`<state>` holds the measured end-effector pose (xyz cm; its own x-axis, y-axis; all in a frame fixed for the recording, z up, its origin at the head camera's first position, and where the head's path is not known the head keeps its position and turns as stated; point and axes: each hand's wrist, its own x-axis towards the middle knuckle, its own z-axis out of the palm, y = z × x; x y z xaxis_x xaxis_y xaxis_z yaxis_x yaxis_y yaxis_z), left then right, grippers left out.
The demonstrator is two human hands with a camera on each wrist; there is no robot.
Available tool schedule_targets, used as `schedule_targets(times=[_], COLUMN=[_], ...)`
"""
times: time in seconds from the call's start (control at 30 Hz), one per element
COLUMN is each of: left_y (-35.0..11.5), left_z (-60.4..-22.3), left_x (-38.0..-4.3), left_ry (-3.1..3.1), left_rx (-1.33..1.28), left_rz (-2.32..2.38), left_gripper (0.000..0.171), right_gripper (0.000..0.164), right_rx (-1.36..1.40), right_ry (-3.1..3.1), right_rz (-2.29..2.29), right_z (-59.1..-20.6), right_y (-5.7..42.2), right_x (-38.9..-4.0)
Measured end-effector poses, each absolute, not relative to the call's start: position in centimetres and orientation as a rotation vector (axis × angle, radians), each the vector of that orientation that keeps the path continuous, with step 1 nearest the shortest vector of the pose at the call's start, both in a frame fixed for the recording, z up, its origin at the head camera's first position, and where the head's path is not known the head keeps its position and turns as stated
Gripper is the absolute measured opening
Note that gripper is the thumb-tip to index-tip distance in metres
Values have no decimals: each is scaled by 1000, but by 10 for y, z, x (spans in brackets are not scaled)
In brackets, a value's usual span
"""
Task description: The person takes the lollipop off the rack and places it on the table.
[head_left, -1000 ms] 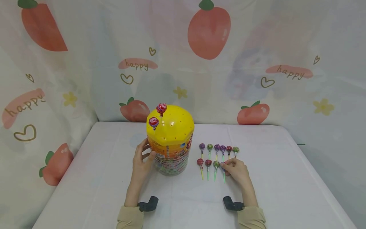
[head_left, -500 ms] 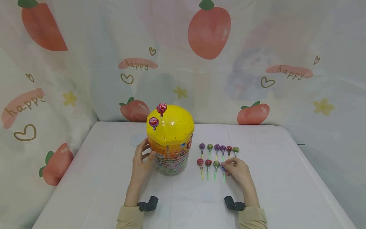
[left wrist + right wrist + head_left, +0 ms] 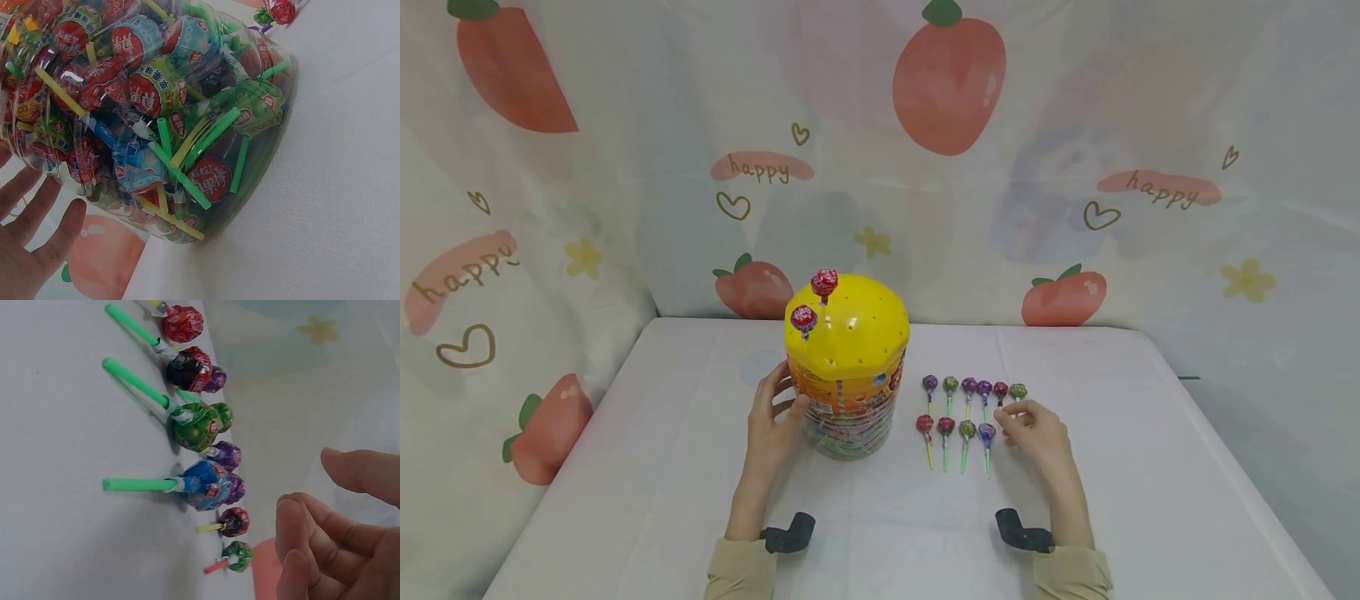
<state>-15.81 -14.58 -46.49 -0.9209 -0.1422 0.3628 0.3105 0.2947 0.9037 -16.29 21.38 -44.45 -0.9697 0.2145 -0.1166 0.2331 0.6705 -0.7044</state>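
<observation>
A clear jar [image 3: 850,429] with a yellow lid [image 3: 857,325] stands upright on the table, full of wrapped lollipops. Two red and purple lollipops, one at the back [image 3: 824,283] and one in front [image 3: 803,319], stick up from the lid's left side. My left hand [image 3: 775,429] rests against the jar's left side, fingers spread and tips at the wall in the left wrist view. My right hand [image 3: 350,531] hovers beside the rows of lollipops, thumb apart from the bent fingers and nothing between them. Nearest to it lies a blue lollipop [image 3: 206,485] with a green stick.
Right of the jar, lollipops lie in two rows: the back row begins with a purple one [image 3: 930,383], the front row with a red one [image 3: 925,425]. Small holes dot the yellow lid. A printed cloth [image 3: 955,225] hangs behind the white table [image 3: 662,467].
My right hand has come off the blue lollipop and moved a little up and to the right; that lollipop stays in its row. The left hand and jar hold still.
</observation>
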Motion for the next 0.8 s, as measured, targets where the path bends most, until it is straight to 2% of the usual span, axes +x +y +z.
schedule_targets(times=[0.63,0.8], left_y=[-146,-146], left_z=[-471,-469], left_x=[-161,-161], left_ry=[-2172,-2181], left_rx=[-190,-186], left_rz=[-1637,-1619], left_gripper=[59,58], right_gripper=[37,30], right_rx=[185,129], right_ry=[2984,3005], right_rz=[-1311,-1466], right_z=[-401,-396], right_y=[184,170], right_x=[-144,-142])
